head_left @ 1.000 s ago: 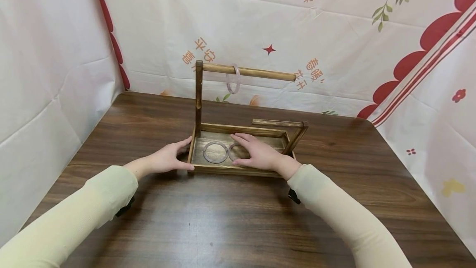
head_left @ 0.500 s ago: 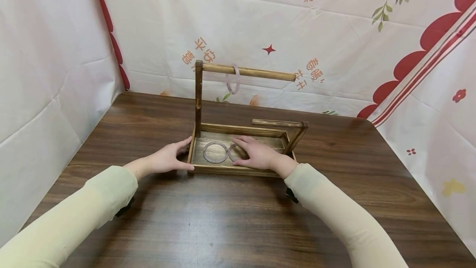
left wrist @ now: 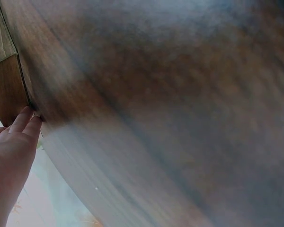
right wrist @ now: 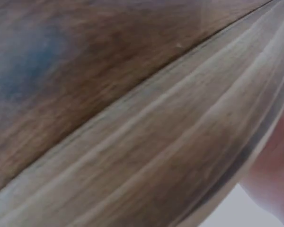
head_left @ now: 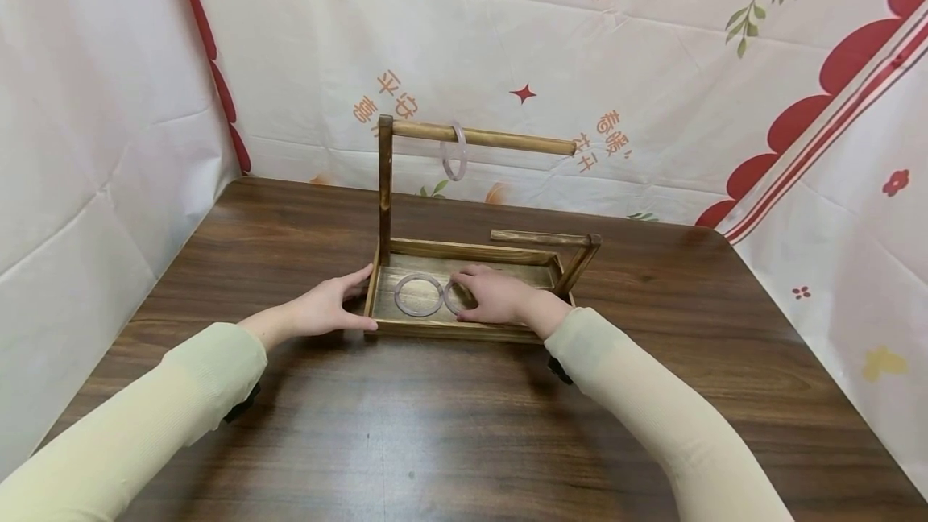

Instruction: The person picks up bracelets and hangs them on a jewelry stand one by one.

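A wooden tray stand [head_left: 464, 332] with two bars rests on the table. In its left half lies a pale purple bangle [head_left: 397, 296]. A second bangle [head_left: 447, 296] lies just right of it, partly hidden under my right hand [head_left: 500, 296], whose fingers and thumb curl around its sides. A third bangle [head_left: 454, 165] hangs from the tall upper bar [head_left: 518, 140]. My left hand [head_left: 319, 308] rests against the tray's left end, thumb at the front corner and fingers extended along the end wall. In the left wrist view, the fingertips [left wrist: 33, 123] touch this end.
A shorter bar [head_left: 536, 238] extends leftward from a slanted post [head_left: 577, 268] at the tray's right end. The brown wooden table [head_left: 464, 433] is backed by a white printed cloth [head_left: 326, 47], which also hangs along both sides.
My right hand has shifted slightly left, and its fingers have drawn in around the second bangle. The left hand stays at the tray's end. The head view has shifted slightly.
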